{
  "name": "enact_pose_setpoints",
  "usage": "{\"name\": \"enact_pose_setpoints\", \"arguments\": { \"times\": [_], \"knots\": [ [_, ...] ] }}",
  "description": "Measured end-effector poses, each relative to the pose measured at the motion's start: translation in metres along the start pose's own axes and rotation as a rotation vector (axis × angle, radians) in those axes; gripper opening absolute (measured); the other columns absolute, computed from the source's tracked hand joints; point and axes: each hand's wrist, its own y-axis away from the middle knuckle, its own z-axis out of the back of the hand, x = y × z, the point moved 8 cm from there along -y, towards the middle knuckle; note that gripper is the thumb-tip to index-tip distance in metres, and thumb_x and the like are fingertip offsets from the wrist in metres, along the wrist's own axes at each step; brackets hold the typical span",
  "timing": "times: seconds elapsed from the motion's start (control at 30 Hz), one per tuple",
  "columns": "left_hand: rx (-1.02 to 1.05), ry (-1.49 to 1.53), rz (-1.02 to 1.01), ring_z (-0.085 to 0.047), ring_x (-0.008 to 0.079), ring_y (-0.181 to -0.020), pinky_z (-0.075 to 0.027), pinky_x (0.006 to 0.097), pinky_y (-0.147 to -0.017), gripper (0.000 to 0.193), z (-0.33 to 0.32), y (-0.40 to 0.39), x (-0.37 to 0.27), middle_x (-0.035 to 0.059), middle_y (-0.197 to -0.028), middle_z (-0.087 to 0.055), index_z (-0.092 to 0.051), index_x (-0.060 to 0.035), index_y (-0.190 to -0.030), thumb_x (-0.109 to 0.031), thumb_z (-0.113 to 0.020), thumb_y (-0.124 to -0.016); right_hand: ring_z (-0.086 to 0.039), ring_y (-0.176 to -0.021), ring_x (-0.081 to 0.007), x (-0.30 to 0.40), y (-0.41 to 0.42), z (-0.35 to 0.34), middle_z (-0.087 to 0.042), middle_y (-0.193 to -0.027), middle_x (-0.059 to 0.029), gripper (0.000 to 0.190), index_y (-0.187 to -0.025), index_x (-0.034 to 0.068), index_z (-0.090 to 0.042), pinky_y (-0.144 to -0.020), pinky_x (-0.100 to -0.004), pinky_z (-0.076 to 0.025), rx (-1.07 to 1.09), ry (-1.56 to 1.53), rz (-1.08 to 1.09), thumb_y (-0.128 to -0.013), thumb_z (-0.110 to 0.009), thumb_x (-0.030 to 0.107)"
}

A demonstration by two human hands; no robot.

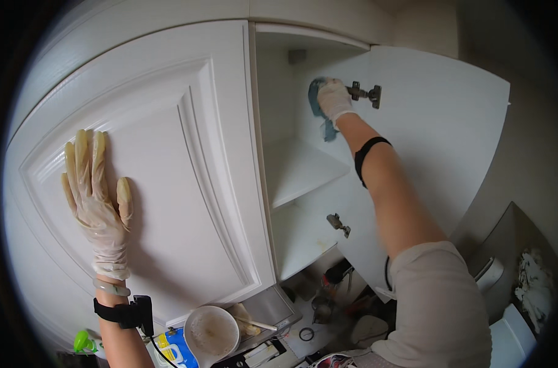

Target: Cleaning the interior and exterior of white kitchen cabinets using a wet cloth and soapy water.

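My left hand, in a thin translucent glove, lies flat with fingers spread against the shut white panelled cabinet door. Inside the cabinet beside it, my gloved right hand grips a blue-green cloth. The cloth is pressed against the inner right side wall, near the upper hinge, and part of it hangs below the hand. The inner shelf shows below. The right cabinet door is swung wide open, partly covered by my right forearm.
Under the cabinets stand a bowl of cloudy liquid, a blue-and-yellow wipes pack and a green-topped spray bottle. A lower hinge juts out by the cabinet floor, which bears yellowish stains. Cluttered kitchen items lie below.
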Motion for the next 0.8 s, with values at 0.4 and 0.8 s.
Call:
{"name": "enact_pose_setpoints", "arguments": {
  "times": [0.4,0.8],
  "knots": [
    [0.043,0.011,0.033,-0.024,0.0256,-0.144,-0.016,0.0432,-0.117,0.062,0.005,0.001,0.001,0.0017,-0.154,-0.033,-0.037,-0.0236,-0.147,-0.026,-0.054,-0.088,-0.054,-0.116,-0.0257,0.062,0.123,-0.057,-0.058,-0.126,-0.0110,0.026,-0.106,0.008,-0.071,-0.095,-0.0350,-0.044,0.594,-0.018,0.271,-0.084,-0.061,0.017],
    [0.062,0.032,0.038,-0.021,0.0267,-0.145,-0.013,0.0449,-0.117,0.061,0.002,-0.003,-0.003,0.0047,-0.155,-0.031,-0.036,-0.0189,-0.148,-0.024,-0.051,-0.089,-0.055,-0.112,-0.0288,-0.089,0.059,0.100,-0.060,-0.119,-0.0128,0.028,-0.109,0.005,-0.068,-0.090,-0.0377,-0.046,0.044,-0.068,-0.310,-0.084,-0.060,0.016]
  ]
}}
